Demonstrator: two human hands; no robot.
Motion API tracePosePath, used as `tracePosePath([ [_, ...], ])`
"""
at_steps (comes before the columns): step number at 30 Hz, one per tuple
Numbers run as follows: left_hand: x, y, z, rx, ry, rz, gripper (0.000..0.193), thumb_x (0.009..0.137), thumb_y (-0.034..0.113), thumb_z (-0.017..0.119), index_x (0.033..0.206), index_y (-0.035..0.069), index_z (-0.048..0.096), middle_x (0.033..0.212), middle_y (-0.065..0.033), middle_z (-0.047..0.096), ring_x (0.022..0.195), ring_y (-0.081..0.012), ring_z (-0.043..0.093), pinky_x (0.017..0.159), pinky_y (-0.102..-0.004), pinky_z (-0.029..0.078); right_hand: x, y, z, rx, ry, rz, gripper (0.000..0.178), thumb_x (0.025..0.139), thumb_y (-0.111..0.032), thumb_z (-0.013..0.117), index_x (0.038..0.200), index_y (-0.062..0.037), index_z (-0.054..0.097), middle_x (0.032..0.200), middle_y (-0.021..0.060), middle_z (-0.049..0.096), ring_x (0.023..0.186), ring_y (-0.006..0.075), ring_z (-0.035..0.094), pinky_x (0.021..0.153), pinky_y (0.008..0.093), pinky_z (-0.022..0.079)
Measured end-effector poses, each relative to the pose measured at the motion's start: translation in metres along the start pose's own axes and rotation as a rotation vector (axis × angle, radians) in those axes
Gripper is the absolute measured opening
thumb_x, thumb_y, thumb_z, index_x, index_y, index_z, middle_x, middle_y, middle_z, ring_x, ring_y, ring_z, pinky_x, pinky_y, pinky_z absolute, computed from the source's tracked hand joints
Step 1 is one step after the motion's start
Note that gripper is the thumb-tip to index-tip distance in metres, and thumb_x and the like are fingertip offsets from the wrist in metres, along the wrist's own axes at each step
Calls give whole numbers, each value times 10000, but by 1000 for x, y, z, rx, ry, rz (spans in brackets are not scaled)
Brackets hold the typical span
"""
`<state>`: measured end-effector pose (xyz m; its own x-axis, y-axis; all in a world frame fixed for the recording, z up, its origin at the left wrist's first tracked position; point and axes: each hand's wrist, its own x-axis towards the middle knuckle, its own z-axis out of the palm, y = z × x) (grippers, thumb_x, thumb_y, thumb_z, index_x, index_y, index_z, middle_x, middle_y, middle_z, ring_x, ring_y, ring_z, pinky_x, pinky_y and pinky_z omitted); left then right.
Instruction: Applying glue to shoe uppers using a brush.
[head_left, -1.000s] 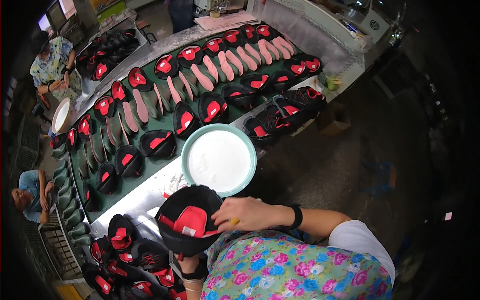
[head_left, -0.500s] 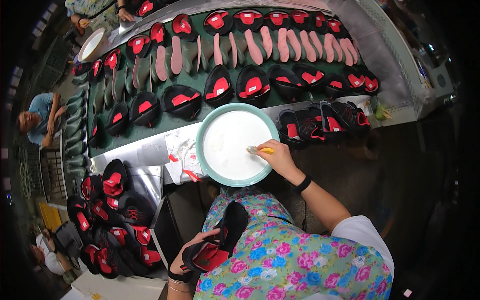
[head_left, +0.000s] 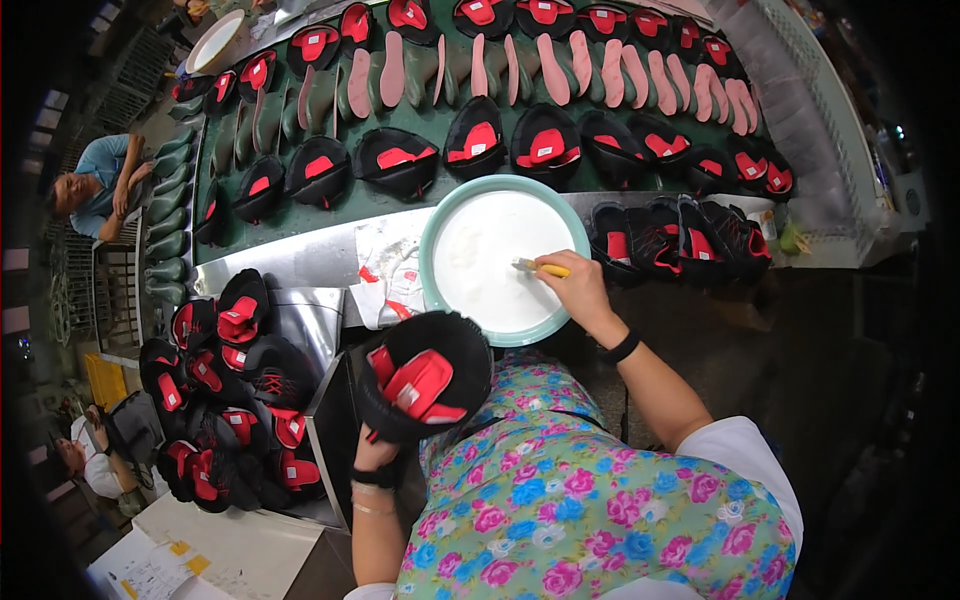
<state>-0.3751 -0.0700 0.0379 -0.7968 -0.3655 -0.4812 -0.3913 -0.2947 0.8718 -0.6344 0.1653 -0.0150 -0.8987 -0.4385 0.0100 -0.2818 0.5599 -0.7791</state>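
My right hand (head_left: 580, 287) is closed round the yellow handle of a small brush (head_left: 553, 269). The bristles touch the white liquid (head_left: 490, 255) in a round pale-green basin (head_left: 431, 262). Lower left, my left hand (head_left: 374, 448) holds up a black shoe upper (head_left: 465, 360) with a red lining and tongue, its opening facing up. Most of the left fingers are hidden behind the upper. Beside the basin lies a white cloth (head_left: 390, 262) with red parts.
Rows of shoe uppers (head_left: 397, 160), pink insoles (head_left: 552, 70) and green shoe lasts (head_left: 170, 215) cover the green conveyor (head_left: 285, 222). More uppers lie heaped (head_left: 240, 385) at left, and laced ones (head_left: 655, 240) stand right of the basin. A person in blue (head_left: 100, 185) sits far left.
My left hand has raised the shoe upper from my lap toward the basin and turned its opening upward. My right hand still has the brush at the white liquid. The whole view has shifted.
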Motion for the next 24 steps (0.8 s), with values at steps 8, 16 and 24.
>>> tracePosePath([
  [8,54,-3,23,-241,-210,-6,486,868,72,612,1305,9,411,1199,-88,543,1076,-144,531,911,-290,437,-3,-93,-25,546,-185,0,194,730,-80,727,914,-24,699,870,79,669,773,153,629,716,252,488],
  [16,60,26,49,-195,-346,58,499,866,58,602,1318,-1,398,1215,-108,545,1085,-159,531,908,-296,443,-14,-59,-26,387,11,67,178,758,-79,718,919,-7,692,870,76,677,762,107,632,687,229,488],
  [24,71,26,35,162,-129,254,535,884,190,610,1326,-15,390,1228,-105,514,1085,-192,505,930,-313,416,-49,-63,-19,251,193,213,188,756,-200,736,777,-20,684,655,109,655,612,178,653,588,280,503],
])
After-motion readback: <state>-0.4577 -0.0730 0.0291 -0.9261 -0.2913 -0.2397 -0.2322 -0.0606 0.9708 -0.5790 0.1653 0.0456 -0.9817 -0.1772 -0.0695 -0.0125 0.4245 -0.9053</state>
